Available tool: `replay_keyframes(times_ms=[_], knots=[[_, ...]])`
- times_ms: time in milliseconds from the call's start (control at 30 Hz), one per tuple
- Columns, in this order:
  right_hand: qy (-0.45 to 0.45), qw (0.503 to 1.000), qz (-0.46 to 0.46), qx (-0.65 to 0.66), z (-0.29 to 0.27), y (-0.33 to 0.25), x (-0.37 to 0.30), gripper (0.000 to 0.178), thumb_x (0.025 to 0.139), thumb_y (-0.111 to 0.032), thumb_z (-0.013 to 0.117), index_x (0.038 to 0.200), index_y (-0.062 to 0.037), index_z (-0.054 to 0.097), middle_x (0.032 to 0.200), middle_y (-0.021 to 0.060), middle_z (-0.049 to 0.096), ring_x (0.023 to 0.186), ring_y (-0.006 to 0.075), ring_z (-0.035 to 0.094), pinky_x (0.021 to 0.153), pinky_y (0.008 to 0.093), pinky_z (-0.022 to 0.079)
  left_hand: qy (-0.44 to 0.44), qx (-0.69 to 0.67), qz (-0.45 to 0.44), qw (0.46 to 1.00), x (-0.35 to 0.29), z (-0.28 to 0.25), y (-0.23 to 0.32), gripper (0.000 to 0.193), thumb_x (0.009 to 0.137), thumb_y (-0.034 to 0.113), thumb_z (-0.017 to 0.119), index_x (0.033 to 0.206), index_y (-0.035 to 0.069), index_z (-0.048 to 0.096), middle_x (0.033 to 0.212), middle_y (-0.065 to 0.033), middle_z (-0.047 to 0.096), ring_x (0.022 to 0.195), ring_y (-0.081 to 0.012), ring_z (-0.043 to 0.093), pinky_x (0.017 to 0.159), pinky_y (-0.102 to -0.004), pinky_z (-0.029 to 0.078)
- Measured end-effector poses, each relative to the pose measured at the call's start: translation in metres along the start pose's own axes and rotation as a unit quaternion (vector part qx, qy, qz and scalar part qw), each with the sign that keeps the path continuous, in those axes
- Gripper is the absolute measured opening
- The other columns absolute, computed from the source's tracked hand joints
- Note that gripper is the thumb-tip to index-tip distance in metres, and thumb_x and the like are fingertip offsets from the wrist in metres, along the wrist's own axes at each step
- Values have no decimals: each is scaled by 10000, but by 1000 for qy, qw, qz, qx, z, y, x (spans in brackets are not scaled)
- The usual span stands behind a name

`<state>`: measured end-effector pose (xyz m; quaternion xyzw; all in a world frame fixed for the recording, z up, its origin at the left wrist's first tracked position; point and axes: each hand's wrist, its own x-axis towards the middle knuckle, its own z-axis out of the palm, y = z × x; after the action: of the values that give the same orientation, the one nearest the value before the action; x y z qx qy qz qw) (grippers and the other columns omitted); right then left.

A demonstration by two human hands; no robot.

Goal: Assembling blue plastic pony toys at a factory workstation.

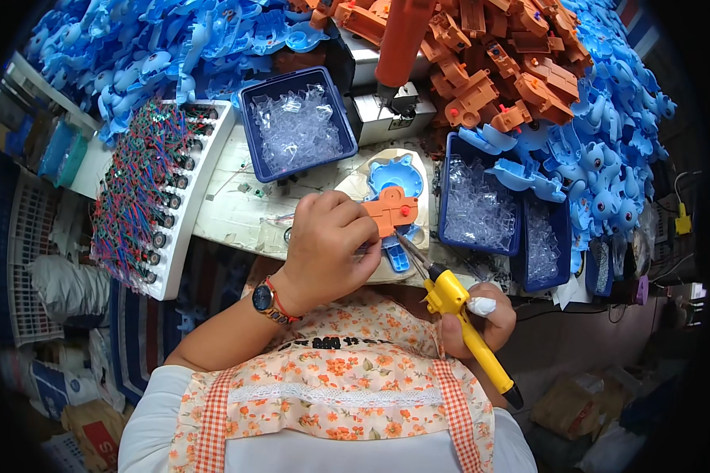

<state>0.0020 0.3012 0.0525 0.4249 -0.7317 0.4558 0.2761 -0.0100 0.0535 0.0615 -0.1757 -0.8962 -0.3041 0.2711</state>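
Note:
My right hand (489,319) is wrapped round the handle of a yellow soldering iron (447,292), with a white wrap on one finger. The iron's metal tip reaches the lower edge of an orange plastic housing (393,209) that has a red knob. Under this housing, a blue plastic shell (400,169) rests on a pale holder (426,236). My left hand (331,240) is closed, its bent fingers against the left end of the housing. Whatever lies between those fingertips is hidden, though a small dark bit shows beside them.
Blue bins (351,134) of clear plastic pieces stand behind and to the right. A white foam tray (205,169) of wired round parts lies left. Orange housings (489,63) and blue shells (158,47) are heaped behind. An orange-red column (402,43) rises above a metal block.

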Motion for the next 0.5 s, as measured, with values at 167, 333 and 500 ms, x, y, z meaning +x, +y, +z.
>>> replay_keyframes(times_ms=[167,333,500], knots=[[-4,1000,10,2,-3,0,-2,431,796,-139,703,1097,1,428,811,108,541,593,175,504,564,304,440,-1,5,3,1000,1,-1,1,150,639,80,735,680,121,596,777,-1,606,823,-219,576,746,-380,404],[-3,1000,8,0,-1,-1,-2,432,793,-140,705,1097,0,431,814,105,542,602,173,509,573,301,443,-7,9,3,1000,1,-1,1,145,649,84,733,693,119,600,786,-3,609,829,-217,581,769,-379,405],[-1,1000,6,-7,-2,0,-2,435,792,-140,708,1098,-2,432,833,108,544,618,177,514,579,302,444,-12,16,0,1000,1,-3,2,143,657,87,733,704,116,601,786,-6,610,837,-216,586,780,-382,406]])
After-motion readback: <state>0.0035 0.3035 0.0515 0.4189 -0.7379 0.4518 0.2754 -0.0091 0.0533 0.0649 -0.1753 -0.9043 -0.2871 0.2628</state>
